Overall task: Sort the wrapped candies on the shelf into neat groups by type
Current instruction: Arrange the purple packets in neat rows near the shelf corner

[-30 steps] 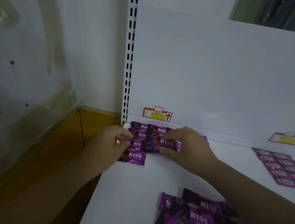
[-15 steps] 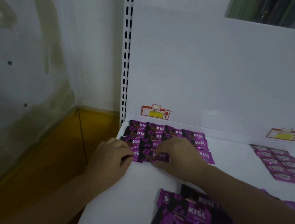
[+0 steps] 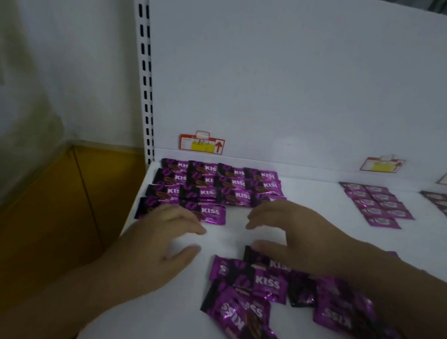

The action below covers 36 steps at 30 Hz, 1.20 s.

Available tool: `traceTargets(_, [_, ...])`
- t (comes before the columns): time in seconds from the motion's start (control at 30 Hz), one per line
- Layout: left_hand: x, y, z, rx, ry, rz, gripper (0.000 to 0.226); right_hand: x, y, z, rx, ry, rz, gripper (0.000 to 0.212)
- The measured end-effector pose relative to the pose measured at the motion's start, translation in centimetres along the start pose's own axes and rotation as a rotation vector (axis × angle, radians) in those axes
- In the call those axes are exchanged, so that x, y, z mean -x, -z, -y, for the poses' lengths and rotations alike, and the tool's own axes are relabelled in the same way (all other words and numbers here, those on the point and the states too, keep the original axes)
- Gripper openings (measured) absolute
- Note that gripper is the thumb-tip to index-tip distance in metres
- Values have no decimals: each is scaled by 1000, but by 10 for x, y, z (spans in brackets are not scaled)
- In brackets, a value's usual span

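Head view: left hand (image 3: 160, 243) and right hand (image 3: 296, 237), spread and empty, quit the purple foil candy rows (image 3: 220, 186) ahead; loose pile (image 3: 269, 285) underneath follows.

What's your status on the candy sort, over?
Left hand and right hand open, empty, above white shelf. Purple foil KISS candy rows neat at back left; loose purple candy pile unsorted in front. Nothing blocking.

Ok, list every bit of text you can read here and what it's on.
"KISS": on the purple wrappers in the sorted rows.
"KISS": on wrappers in the loose pile, upside down on some.
Left price tag: a red up arrow shows; print too blurred.
Other price tags and the right-hand candies: unreadable.
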State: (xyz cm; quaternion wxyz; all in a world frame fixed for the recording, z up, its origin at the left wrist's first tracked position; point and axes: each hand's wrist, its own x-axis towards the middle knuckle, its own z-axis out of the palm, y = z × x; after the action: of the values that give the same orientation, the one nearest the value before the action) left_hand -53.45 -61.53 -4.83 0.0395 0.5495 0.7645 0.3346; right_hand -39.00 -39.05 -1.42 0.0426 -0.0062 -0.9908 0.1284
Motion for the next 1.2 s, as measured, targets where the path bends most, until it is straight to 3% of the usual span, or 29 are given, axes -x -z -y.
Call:
traceTargets(0.13, [14, -24, -39, -29, -34, 452, 63, 45, -10, 1, 157, 45, 170, 62])
traceTargets(0.23, [14, -50, -52, -214, -137, 565, 77, 64, -19, 6, 291, 52, 226, 62])
traceTargets(0.5, [-18, -87, -73, -295, -84, 496, 71, 121, -6, -19, 370, -269, 65, 74])
traceTargets(0.67, [-46, -114, -94, -293, -80, 462, 67, 166, -5, -56, 305, -492, 103, 78])
traceTargets(0.83, [-76, -149, -110, -326, -52, 412, 73, 184, -4, -91, 180, -504, -7, 74])
traceTargets(1.03, [-112, -169, -133, -293, -15, 421, 85, 188, 13, -126, 149, -541, 10, 74])
traceTargets(1.13, [-113, -156, -130, -248, -102, 373, 103, 189, 23, -127, 76, -516, -93, 74])
traceTargets(1.2, [-109, -142, -125, -230, -235, 312, 98, 187, 29, -122, 44, -491, -225, 72])
